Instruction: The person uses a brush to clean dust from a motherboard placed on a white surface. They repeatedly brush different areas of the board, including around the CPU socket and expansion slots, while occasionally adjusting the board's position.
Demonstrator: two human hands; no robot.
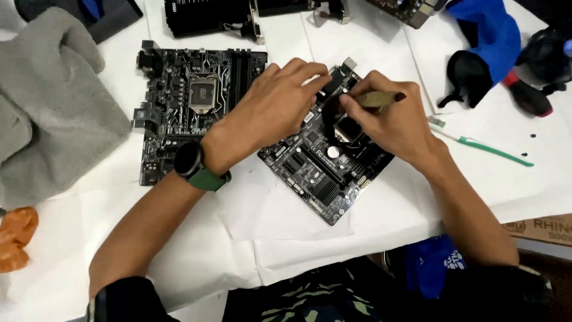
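Black circuit board (pixel 325 170), the smaller of two, lies tilted near the middle of the white paper-covered table (pixel 196 250), towards the front edge. Left hand (pixel 271 110), w/ a dark watch on a green strap (pixel 193 164) at the wrist, rests on the board's far corner, fingers spread flat and pressing down, not clamped on anything. Right hand (pixel 387 119) is just beside it, fingertips pinched shut on a brownish brush-like tool (pixel 378 98) whose tip sits over the board's socket area. Hands nearly touch.

Bigger black motherboard (pixel 190 101) lies flat just left of the small one, partly under the left forearm. Grey cloth (pixel 50 107) bunched at the table's left edge; orange rag (pixel 16 238) at the front-left corner. Green-white toothbrush (pixel 482 146) lies right of the right hand. Blue cloth (pixel 491 33) and black-red tool (pixel 530 95) near the far-right corner.
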